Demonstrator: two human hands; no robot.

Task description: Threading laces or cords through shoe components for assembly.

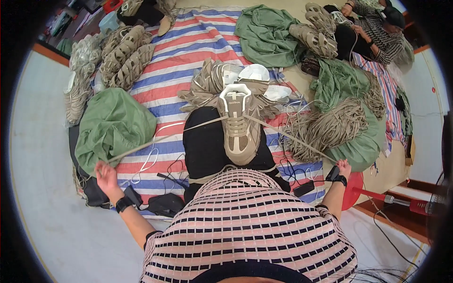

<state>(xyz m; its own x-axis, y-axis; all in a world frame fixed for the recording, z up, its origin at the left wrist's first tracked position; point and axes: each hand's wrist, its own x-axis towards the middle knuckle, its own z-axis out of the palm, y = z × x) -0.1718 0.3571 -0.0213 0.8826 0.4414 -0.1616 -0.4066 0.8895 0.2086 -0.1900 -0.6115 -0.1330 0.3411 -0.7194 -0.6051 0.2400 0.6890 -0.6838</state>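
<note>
A beige sneaker (239, 123) rests sole-down on my lap, toe toward me. A long beige lace (151, 141) runs through it and stretches out to both sides. My left hand (105, 173) is shut on the left end of the lace, pulled far out over the striped mat. My right hand (343, 167) is shut on the right end of the lace (292, 139), pulled out to the right. Both hands wear dark wrist bands.
A heap of beige laces (330, 125) lies on green cloth to my right. More beige sneakers (123, 56) are stacked at the far left and in front (212, 80). A green bag (113, 125) sits left. Another person (373, 28) works at the far right. A red fan base (354, 188) stands by my right hand.
</note>
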